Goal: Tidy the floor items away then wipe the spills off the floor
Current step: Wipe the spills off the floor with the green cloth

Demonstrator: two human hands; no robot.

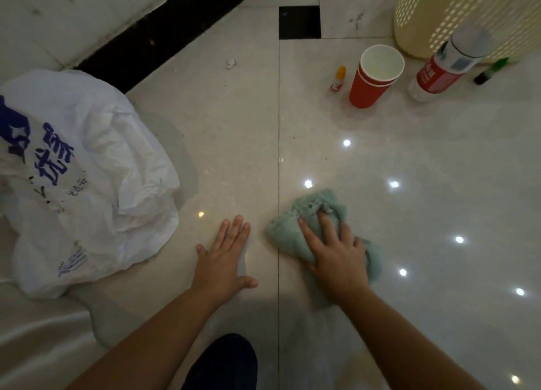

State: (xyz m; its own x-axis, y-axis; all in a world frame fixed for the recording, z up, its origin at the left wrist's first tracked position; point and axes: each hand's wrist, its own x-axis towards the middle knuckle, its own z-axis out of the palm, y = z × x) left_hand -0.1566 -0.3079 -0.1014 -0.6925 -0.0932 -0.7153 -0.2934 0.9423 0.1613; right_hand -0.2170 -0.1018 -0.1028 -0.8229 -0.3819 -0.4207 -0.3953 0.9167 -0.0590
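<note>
The cloth (288, 234) lies bunched on the floor (234, 144) at lower centre-right of the frame, under the right grip (336, 255) — fingers spread and mostly straight, pressing down rather than clasping. The left grip (225, 255) rests flat and open on the tile just beside it, holding nothing. The cloth looks soft, light and floppy. It will likely fold and slip under the palm on glossy tile, so a wad gathered at its middle should steer better. Cups (371, 79), bottle (439, 73) and glue stick (338, 79) sit at upper right — probably light and easily tipped.

Probably a home: glossy tiled floor (234, 120), perforated basket (433, 18).
</note>
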